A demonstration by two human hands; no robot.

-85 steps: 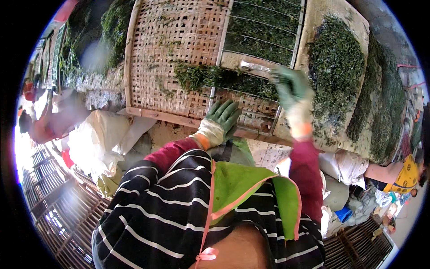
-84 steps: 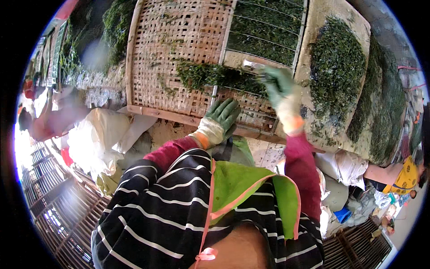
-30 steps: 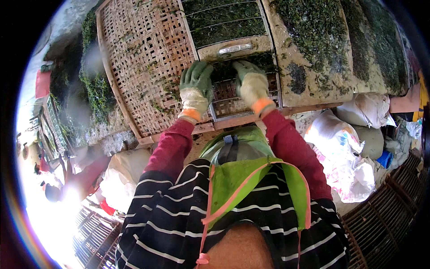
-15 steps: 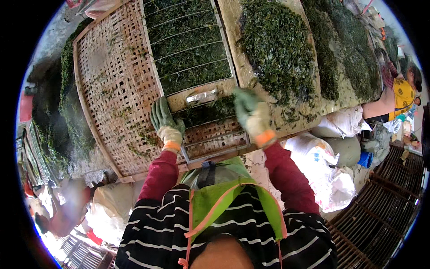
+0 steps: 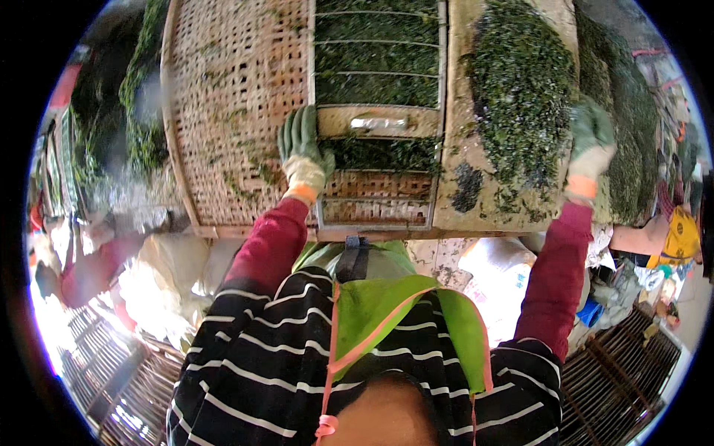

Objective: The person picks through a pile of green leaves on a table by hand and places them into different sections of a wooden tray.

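My left hand (image 5: 303,147), in a green glove with a cream cuff, lies flat with fingers extended on the woven bamboo mat (image 5: 230,97), against the left rail of a metal frame (image 5: 443,82). Chopped dark green seaweed (image 5: 375,56) fills the frame's far sections between thin crossbars. Across the frame lies a flat wooden board (image 5: 331,123) with a silver-wrapped handle (image 5: 379,123); a seaweed strip shows on its near side. My right hand (image 5: 593,137), gloved alike, is at the right edge of a loose seaweed pile (image 5: 520,89). Its slightly blurred fingers look extended, gripping nothing visible.
The pile rests on a tan board (image 5: 465,152), with more seaweed (image 5: 628,119) heaped to its right. White sacks (image 5: 494,267) stand below the table's near edge. Another person in yellow (image 5: 678,236) is at the far right. Slatted racks (image 5: 617,372) lie lower right.
My right hand has moved right, from the frame's right rail to the far side of the seaweed pile. My left hand stays beside the left rail. The view has turned and shifted.
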